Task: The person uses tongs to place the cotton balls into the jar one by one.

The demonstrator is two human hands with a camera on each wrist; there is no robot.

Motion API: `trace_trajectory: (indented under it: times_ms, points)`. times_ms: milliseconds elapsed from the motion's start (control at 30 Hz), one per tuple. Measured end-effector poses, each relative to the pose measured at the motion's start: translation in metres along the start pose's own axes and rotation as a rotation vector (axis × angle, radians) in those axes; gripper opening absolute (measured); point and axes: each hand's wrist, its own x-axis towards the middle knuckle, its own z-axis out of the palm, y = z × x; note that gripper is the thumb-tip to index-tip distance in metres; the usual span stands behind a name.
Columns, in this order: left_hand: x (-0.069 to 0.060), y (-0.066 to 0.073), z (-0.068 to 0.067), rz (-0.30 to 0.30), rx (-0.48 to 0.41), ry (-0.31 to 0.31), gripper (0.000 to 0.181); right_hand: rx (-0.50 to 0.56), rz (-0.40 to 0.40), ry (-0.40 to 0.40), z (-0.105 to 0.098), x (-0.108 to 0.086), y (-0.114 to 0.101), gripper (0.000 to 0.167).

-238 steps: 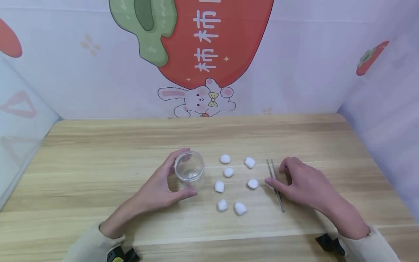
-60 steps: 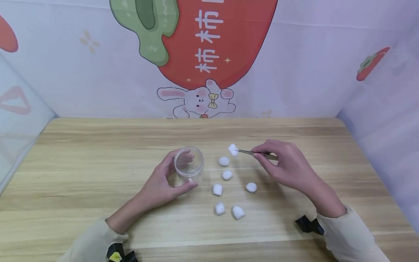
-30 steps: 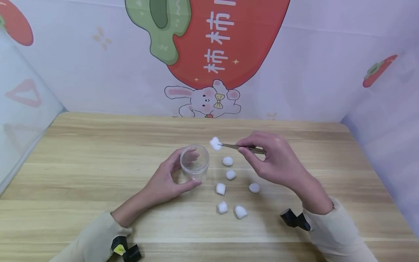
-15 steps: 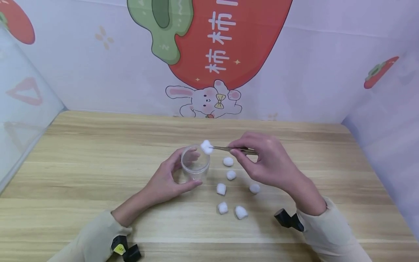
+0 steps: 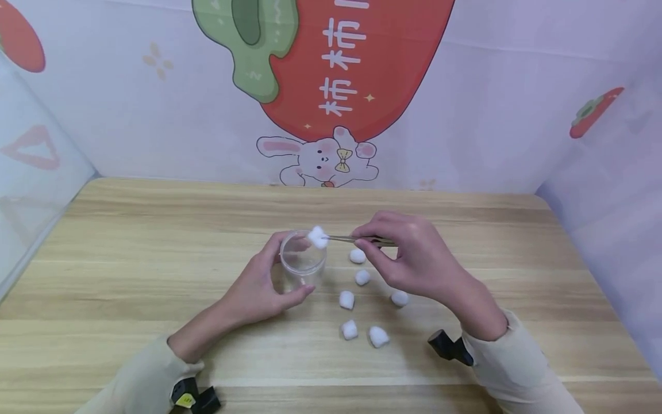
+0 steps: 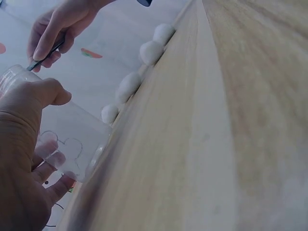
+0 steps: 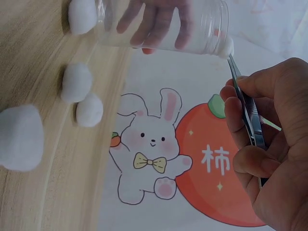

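Note:
My left hand (image 5: pixel 256 286) holds a clear, lidless jar (image 5: pixel 303 269) upright on the table, thumb on the near side and fingers behind it. In my right hand (image 5: pixel 416 253) a pair of metal tweezers (image 5: pixel 341 238) is pinched between thumb and fingers, pointing left. The tweezer tips grip a white cotton ball (image 5: pixel 318 237) at the right part of the jar's mouth. The right wrist view shows that cotton ball (image 7: pixel 226 48) at the rim, partly hidden by it. No cotton ball shows inside the jar.
Several loose cotton balls (image 5: pixel 347 300) lie on the wooden table (image 5: pixel 155 259) to the right of the jar, one of them (image 5: pixel 400 298) below my right hand. A printed cloth (image 5: pixel 465 115) hangs behind the table and along both sides.
My right hand has picked the tweezers up from the table, gripped one cotton ball with them and carried it left to the jar's mouth. The left hand has stayed at the jar.

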Motion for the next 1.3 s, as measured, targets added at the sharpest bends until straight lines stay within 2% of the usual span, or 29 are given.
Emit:
trace_trajectory:
  times_ms: [133,300,867,1300]
  points:
    - [-0.0003,0.0039,-0.0013,0.003,0.001,-0.009,0.087,-0.003,0.004,-0.007,-0.0007,0.0006,-0.0010,0.012]
    - [0.0006,0.0071,-0.0011,0.016,-0.018,0.006,0.080,-0.009,0.012,-0.017,-0.0018,0.0004,-0.0016,0.011]
    - [0.0006,0.0050,-0.0028,0.025,-0.064,0.027,0.079,-0.037,0.002,-0.017,0.0013,0.0012,-0.0050,0.012]
    - [0.0007,0.0054,-0.0035,0.022,-0.062,0.035,0.079,-0.053,0.034,-0.035,0.0001,-0.0002,-0.0078,0.015]
